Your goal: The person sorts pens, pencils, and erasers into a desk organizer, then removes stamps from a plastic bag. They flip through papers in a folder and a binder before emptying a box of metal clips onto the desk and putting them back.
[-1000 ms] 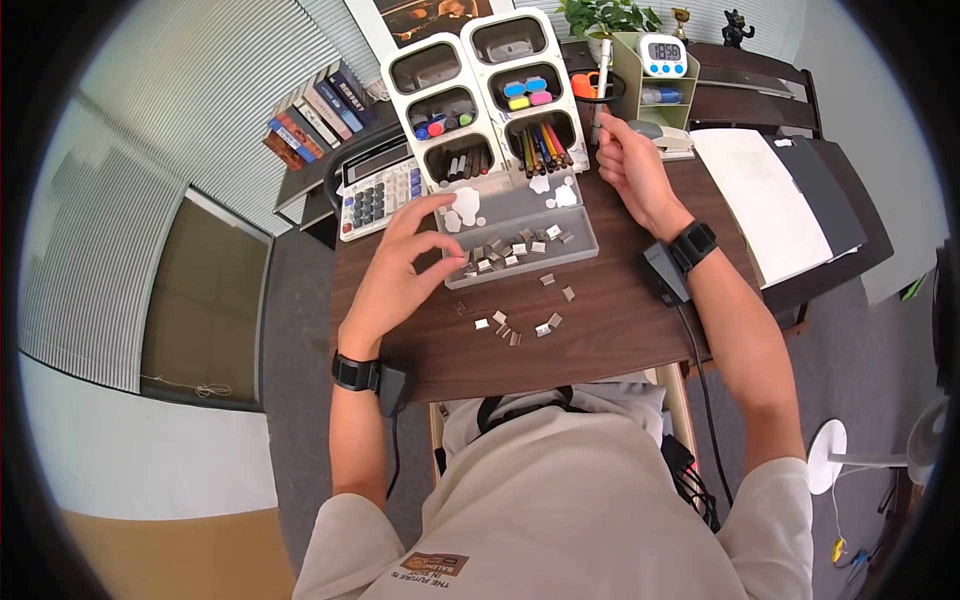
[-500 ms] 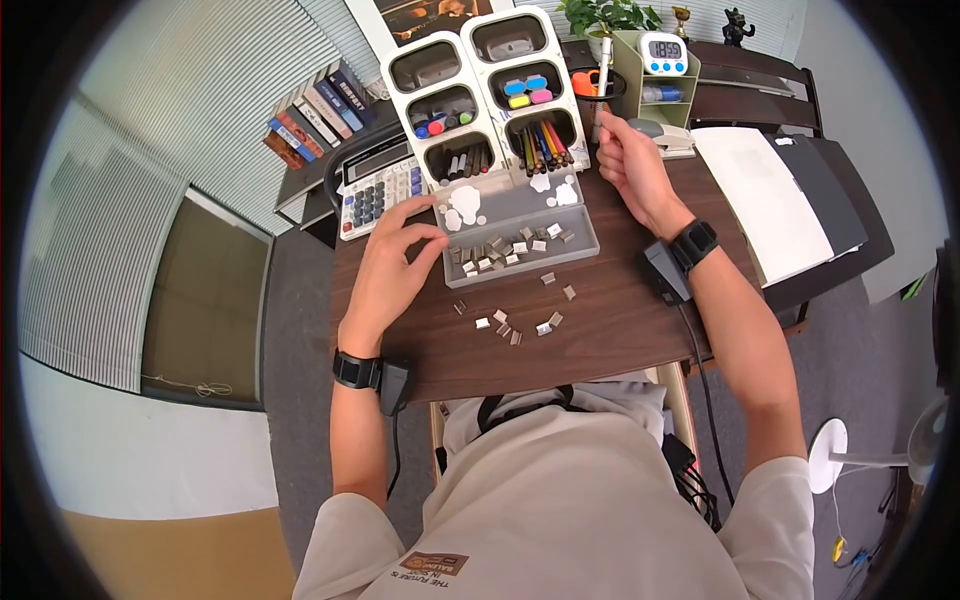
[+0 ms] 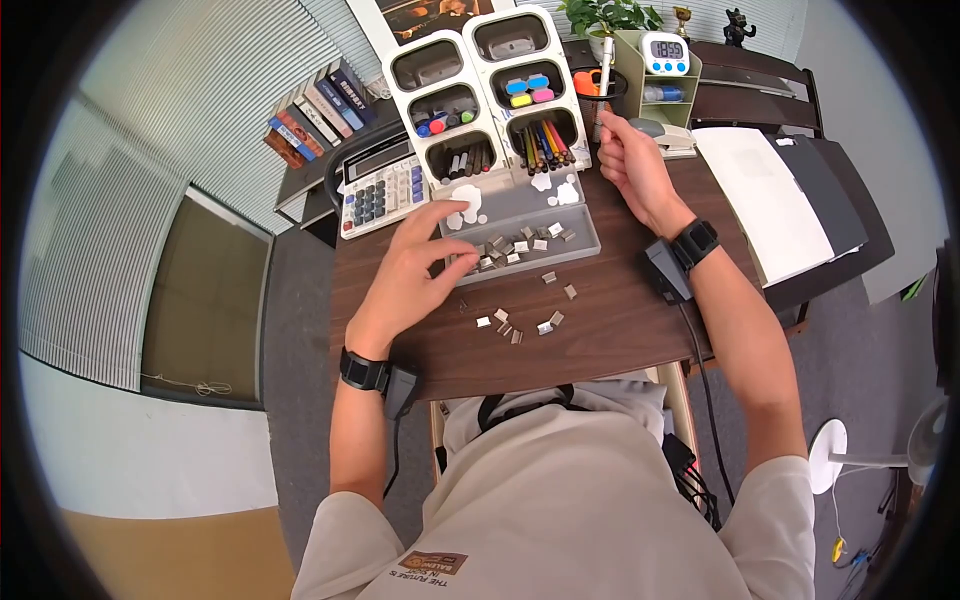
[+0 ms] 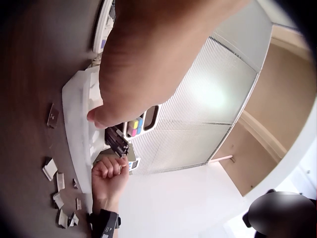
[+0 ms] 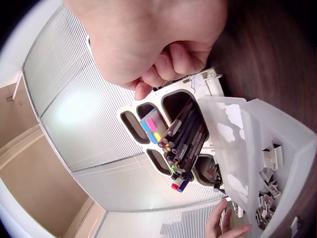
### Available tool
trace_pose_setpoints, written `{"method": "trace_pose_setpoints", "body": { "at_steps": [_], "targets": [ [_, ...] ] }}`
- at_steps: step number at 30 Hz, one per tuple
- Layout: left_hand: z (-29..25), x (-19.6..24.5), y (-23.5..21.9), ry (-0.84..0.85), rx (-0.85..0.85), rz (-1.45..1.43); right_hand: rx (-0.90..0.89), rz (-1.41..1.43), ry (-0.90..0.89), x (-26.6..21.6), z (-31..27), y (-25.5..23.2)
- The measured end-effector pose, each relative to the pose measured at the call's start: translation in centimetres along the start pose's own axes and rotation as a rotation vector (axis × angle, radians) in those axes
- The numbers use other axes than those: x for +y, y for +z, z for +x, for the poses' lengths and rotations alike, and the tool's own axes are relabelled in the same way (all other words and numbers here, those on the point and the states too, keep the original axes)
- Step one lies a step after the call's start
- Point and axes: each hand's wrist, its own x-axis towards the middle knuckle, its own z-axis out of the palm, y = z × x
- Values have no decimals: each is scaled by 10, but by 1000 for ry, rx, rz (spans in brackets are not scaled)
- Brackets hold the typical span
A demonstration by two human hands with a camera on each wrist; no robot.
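My left hand (image 3: 410,280) reaches over the left end of a translucent plastic box (image 3: 520,275), fingers parted from the thumb. In the right wrist view a gap shows between the thumb and fingers of that left hand (image 5: 225,224). Small metal clips (image 3: 520,248) lie heaped in the box, and its lid (image 3: 510,205) with white patches is folded back. Several loose clips (image 3: 503,325) lie on the table in front. My right hand (image 3: 635,172) has its fingers curled beside a black mesh pen cup (image 3: 618,100); what its fingertips hold, if anything, I cannot tell.
Behind the box stands a white organizer (image 3: 480,100) with pens, pencils and highlighters. A calculator (image 3: 378,195) is to its left. On the right are a stapler (image 3: 665,140), a green holder (image 3: 628,75) with a timer (image 3: 665,53), and white paper (image 3: 745,190) beside a dark folder.
My left hand drew back left from the box, then moved right over its left end again. The right hand holds its place beside the pen cup.
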Motion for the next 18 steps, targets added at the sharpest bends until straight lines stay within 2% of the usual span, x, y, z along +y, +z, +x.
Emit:
{"method": "trace_pose_setpoints", "body": {
  "at_steps": [5,9,18],
  "targets": [
    [6,16,13,184,-110,-65,1,6,5,0,1,0],
    [10,28,22,265,-188,-28,-3,-1,0,0,0,0],
    [11,33,33,260,-221,-72,21,-9,3,1,1,0]
  ]
}}
